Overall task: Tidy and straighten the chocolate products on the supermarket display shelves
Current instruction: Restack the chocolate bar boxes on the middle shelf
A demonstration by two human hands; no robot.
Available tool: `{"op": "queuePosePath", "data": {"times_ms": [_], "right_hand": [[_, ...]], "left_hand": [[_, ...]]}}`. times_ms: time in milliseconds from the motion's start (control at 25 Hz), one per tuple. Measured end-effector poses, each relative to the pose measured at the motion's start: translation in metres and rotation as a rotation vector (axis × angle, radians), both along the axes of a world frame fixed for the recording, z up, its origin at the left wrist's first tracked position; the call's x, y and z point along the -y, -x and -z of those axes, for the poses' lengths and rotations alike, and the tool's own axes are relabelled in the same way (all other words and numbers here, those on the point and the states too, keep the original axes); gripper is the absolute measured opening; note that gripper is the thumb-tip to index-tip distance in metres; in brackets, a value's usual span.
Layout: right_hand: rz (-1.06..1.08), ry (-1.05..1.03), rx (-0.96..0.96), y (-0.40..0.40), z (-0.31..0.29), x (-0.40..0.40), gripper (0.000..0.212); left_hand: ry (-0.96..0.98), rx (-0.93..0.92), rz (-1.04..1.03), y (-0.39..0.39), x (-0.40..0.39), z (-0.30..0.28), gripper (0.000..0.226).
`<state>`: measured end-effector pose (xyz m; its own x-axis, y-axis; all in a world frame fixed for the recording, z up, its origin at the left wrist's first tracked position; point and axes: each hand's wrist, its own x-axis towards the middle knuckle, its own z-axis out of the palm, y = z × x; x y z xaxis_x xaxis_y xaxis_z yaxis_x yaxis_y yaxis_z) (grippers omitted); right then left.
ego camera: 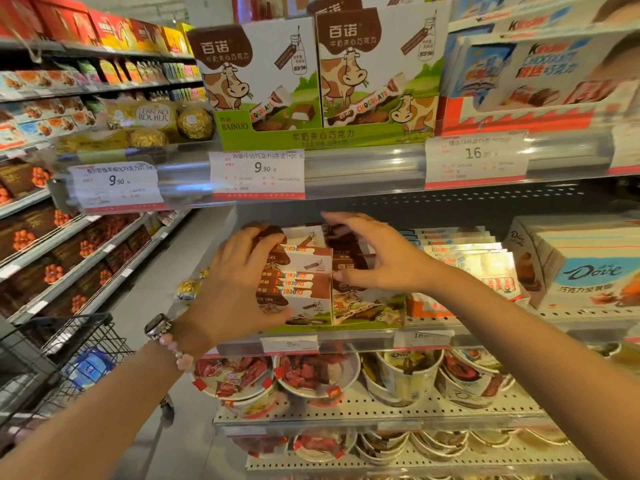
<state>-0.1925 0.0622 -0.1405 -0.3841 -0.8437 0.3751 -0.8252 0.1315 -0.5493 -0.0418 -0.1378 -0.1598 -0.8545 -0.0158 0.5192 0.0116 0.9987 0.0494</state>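
Note:
Brown-and-white Bainuo milk chocolate boxes (300, 271) with a cow picture stand in a green display tray (346, 328) on the middle shelf. My left hand (239, 285) grips the left stack of boxes, thumb at the front and fingers curled over the top. My right hand (374, 251) reaches over the right-hand boxes (348, 252) with its fingers spread and bent, the fingertips touching them. Two more Bainuo display boxes (311, 74) stand upright on the shelf above.
Kinder chocolate packs (474, 258) and Dove boxes (585, 268) lie right of the tray. Ferrero Rocher packs (152, 123) sit upper left. Tubs of wrapped chocolates (311, 379) fill the shelf below. A black wire shopping cart (59, 362) stands at lower left in the aisle.

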Motion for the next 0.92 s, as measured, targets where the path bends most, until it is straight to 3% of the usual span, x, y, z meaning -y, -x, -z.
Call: {"op": "queuePosePath", "data": {"times_ms": [200,400,600,760,920], "right_hand": [[-0.054,-0.093,0.016,0.005,0.005,-0.027,0.088],[-0.047,-0.041,0.093,0.01,0.005,-0.052,0.091],[0.068,0.008,-0.028,0.021,0.007,-0.105,0.074],[0.221,-0.012,-0.125,0.034,0.006,-0.174,0.05],[0.364,-0.01,-0.166,0.044,0.0,-0.258,0.04]], "left_hand": [[0.065,0.072,-0.101,-0.003,-0.011,-0.001,0.109],[0.101,0.082,-0.186,-0.005,-0.028,-0.011,0.113],[0.14,0.029,-0.042,0.012,-0.089,-0.024,0.092],[-0.01,0.033,0.096,0.054,-0.151,-0.028,0.063],[-0.168,0.044,0.197,0.096,-0.225,-0.026,0.049]]}}
